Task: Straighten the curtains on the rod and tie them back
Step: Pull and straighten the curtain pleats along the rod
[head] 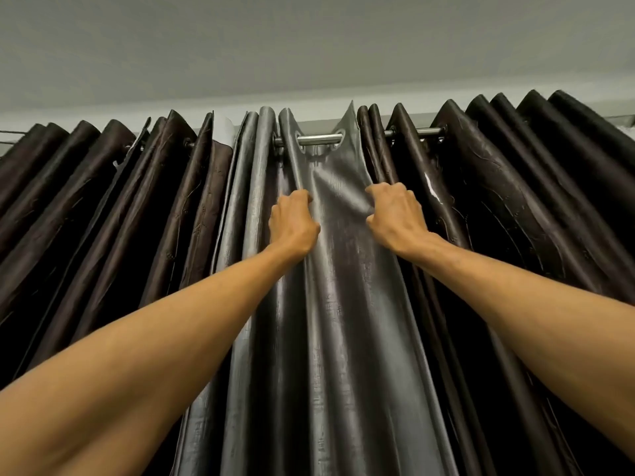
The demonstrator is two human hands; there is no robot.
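Observation:
A shiny grey curtain (pixel 340 269) hangs by metal eyelets from a steel rod (pixel 319 139) near the ceiling. Dark brown curtains hang in deep folds to its left (pixel 103 201) and right (pixel 515 201). Both my arms reach up. My left hand (pixel 292 225) grips a fold on the left side of the grey panel, a little below the rod. My right hand (pixel 395 218) grips the panel's right edge, where it meets the brown curtain. The cloth between my hands is spread fairly flat.
A pale grey ceiling (pixel 309 46) sits close above the rod. A strip of white lining (pixel 225 130) shows between the left brown curtain and the grey one. Thin wires (pixel 13 137) run off at the far left.

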